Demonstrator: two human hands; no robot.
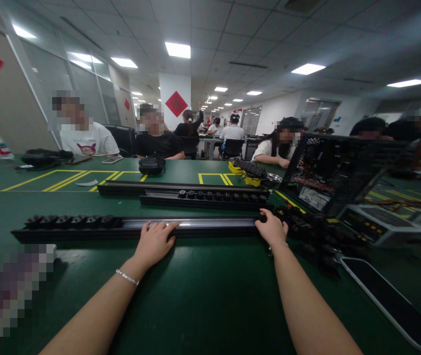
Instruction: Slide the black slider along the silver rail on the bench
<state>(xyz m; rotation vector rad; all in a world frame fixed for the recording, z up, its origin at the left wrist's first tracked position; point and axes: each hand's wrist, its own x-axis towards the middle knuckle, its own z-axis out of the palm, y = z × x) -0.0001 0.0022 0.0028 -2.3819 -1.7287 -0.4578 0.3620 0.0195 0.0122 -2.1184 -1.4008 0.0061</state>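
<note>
1. The green bench (203, 296) is the biggest thing. It has yellow lines painted on its far part, and other people sit along its far edge.
2. A big open metal box full of wires (329, 172) stands tilted near the right edge of the bench.
3. The long black rail (136, 228) lies flat across the bench, close to the near edge and running from left to right. It has a shiny strip down its middle. It probably lies sideways so both hands can get to it at once.
4. Two more long rails (184, 193) lie behind it, side by side, farther from the person.
5. A row of little black knobs (66, 220) sits on the left end of the near rail.
6. A pile of small black parts (314, 231) lies just past the rail's right end, close enough to pick from.
7. The left hand (155, 241) rests flat on the middle of the rail, fingers spread out and holding nothing. It looks like it keeps the rail from sliding.
8. The right hand (271, 229) is curled at the rail's right end. I cannot tell if it is pinching a small part there.
</note>
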